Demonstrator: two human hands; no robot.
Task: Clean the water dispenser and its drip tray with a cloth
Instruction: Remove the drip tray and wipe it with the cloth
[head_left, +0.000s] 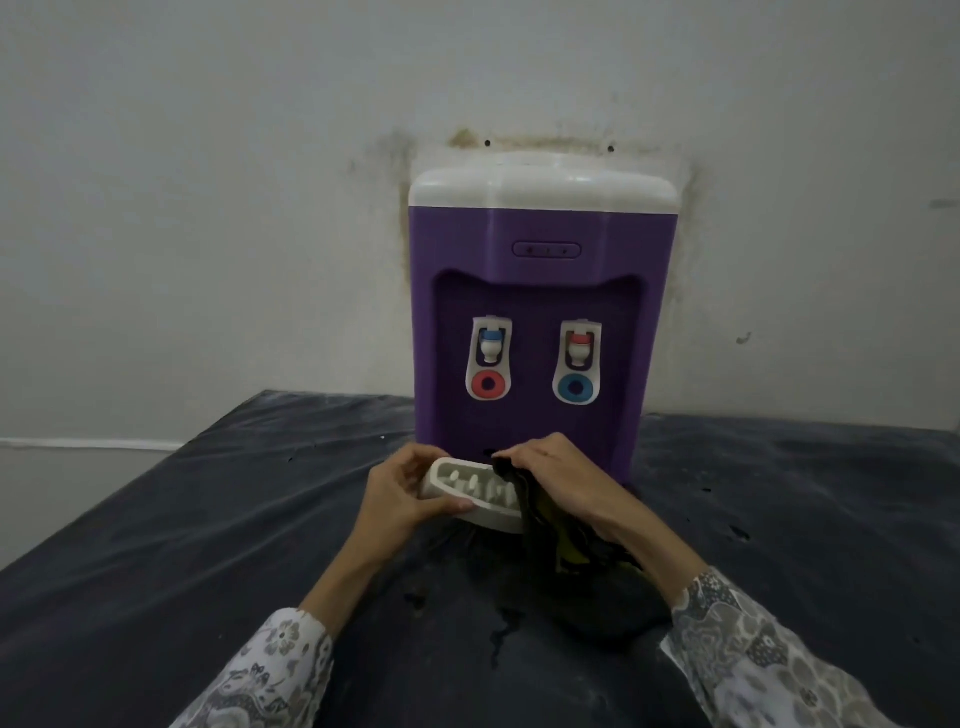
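The right end of the drip tray (470, 491) is covered by the dark cloth (540, 525), and the right hand (558, 475) hides the cloth's upper part. Both patterned sleeves (249, 680) are cut off at the bottom edge. The dispenser (543, 291)'s small indicator marks are too small to be read.

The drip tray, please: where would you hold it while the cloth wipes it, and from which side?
Grip the drip tray by its cloth-free left end, coming from the left, as the left hand does. Its grille faces up, and the right hand presses the cloth at the right end.
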